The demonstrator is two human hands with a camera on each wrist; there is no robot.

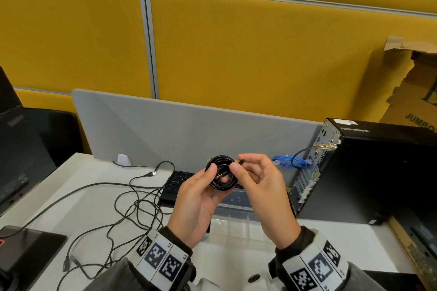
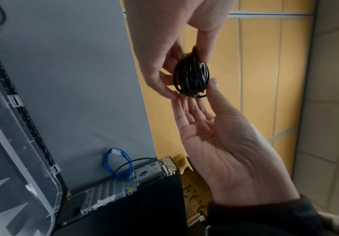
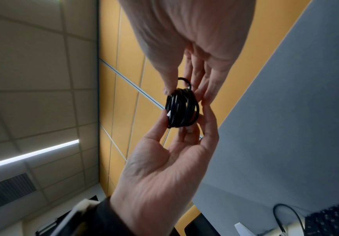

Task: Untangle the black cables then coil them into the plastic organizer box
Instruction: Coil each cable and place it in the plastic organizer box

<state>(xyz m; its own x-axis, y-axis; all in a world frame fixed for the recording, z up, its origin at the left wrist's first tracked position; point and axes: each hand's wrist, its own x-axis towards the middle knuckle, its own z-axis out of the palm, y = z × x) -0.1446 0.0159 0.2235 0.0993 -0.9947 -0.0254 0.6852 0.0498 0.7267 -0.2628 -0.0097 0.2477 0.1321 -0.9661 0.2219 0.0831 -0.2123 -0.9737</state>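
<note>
A small black cable coil (image 1: 221, 176) is held above the desk by both hands. My left hand (image 1: 214, 172) pinches its left side, thumb in front and fingers behind. My right hand (image 1: 237, 163) grips the right side, with a plug end between thumb and index finger. The right wrist view shows the coil (image 3: 181, 110) between the right thumb and fingers. In the left wrist view the coil (image 2: 190, 76) touches my left thumb. Loose tangled black cables (image 1: 132, 208) lie on the desk at left. The clear plastic organizer box (image 1: 238, 222) sits under the hands, partly hidden.
A black keyboard (image 1: 176, 183) lies behind the box. To the right stands a black PC tower (image 1: 378, 172) with a blue cable (image 1: 290, 162) beside it. A dark flat device (image 1: 28, 250) sits at the near left. A grey divider (image 1: 189, 130) closes off the back.
</note>
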